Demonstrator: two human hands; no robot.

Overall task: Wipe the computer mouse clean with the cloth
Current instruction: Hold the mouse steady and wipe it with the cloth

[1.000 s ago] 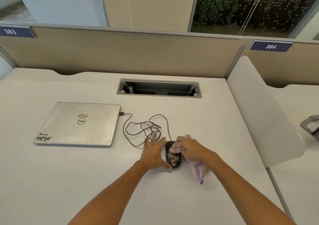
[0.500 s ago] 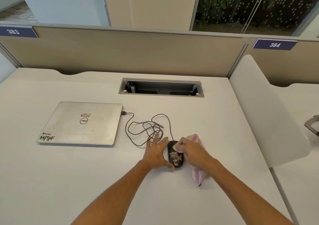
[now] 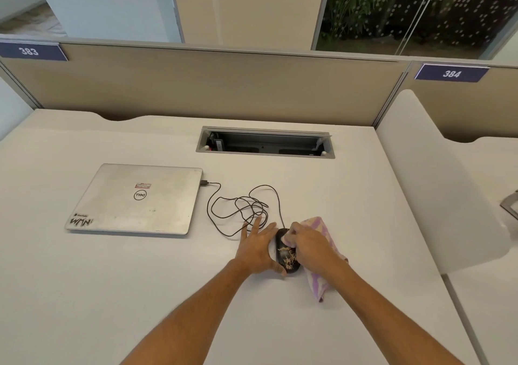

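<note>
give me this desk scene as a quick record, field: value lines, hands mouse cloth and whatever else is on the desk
left hand: flat, fingers spread, steadying the mouse's left side
right hand: pressing the cloth onto the mouse
mouse: black, tan debris on its near part
cloth: pink and white, bunched under the right hand
cable: tangled loops, runs from the mouse to the laptop
laptop: silver, closed, left of the hands
desk: white

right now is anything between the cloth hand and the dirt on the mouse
Nothing visible. The right hand presses the cloth on the mouse beside the exposed tan debris; the left hand braces its other side.
</note>
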